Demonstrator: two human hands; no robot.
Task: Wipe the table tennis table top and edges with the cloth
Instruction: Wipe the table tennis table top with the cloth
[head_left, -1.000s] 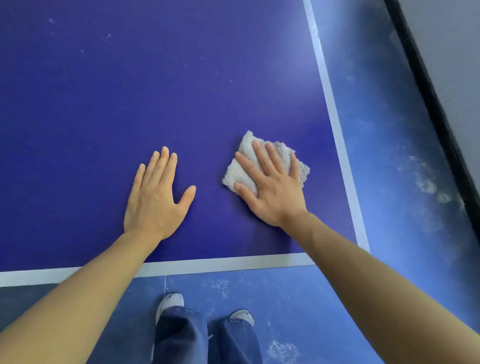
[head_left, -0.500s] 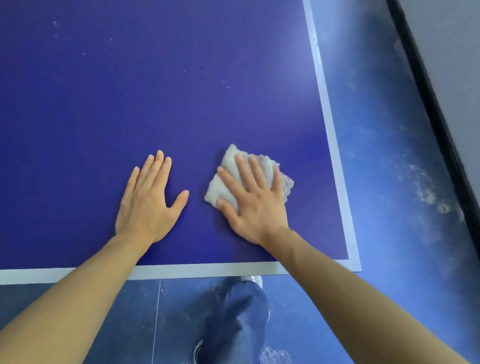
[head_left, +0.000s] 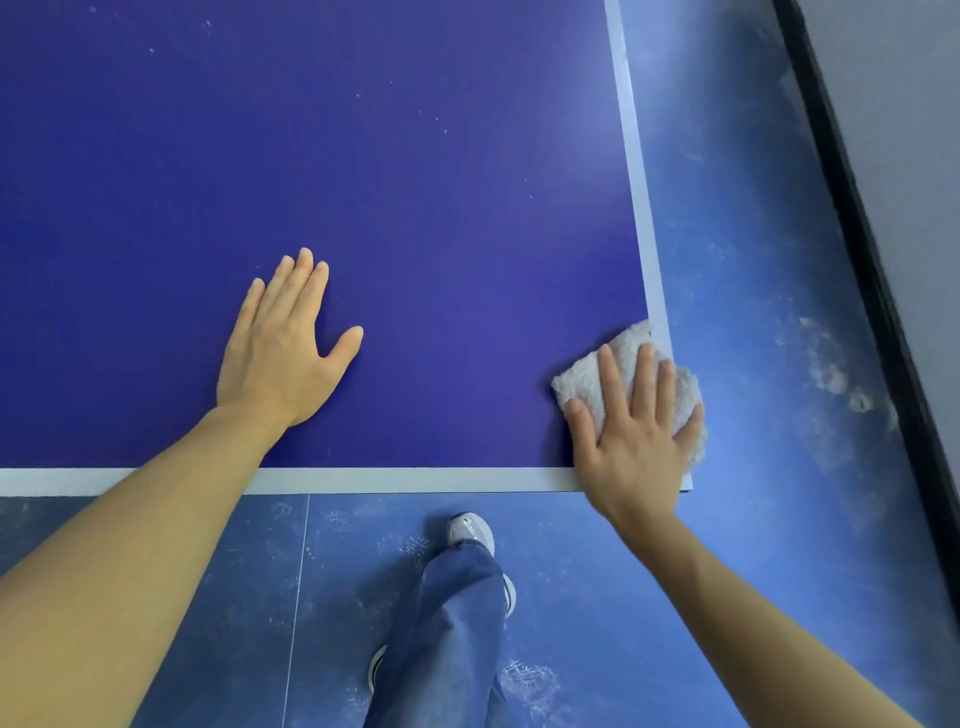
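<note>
The dark blue table tennis table (head_left: 415, 182) fills the upper left, with white lines along its near and right edges. A white fluffy cloth (head_left: 592, 376) lies on the table's near right corner and hangs a little over the right edge. My right hand (head_left: 636, 441) presses flat on the cloth with straight, spread fingers. My left hand (head_left: 283, 348) rests flat on the table top, fingers straight, well to the left of the cloth. Small pale specks dot the far part of the top.
The scuffed blue floor (head_left: 753, 312) runs along the table's right side and in front of it. A black skirting strip (head_left: 852, 218) and a grey wall stand at the far right. My jeans leg and pale shoes (head_left: 470, 530) are below the near edge.
My right hand has slid the cloth from the middle of the near area to the table's near right corner. My left hand stayed flat on the top, and my feet shifted.
</note>
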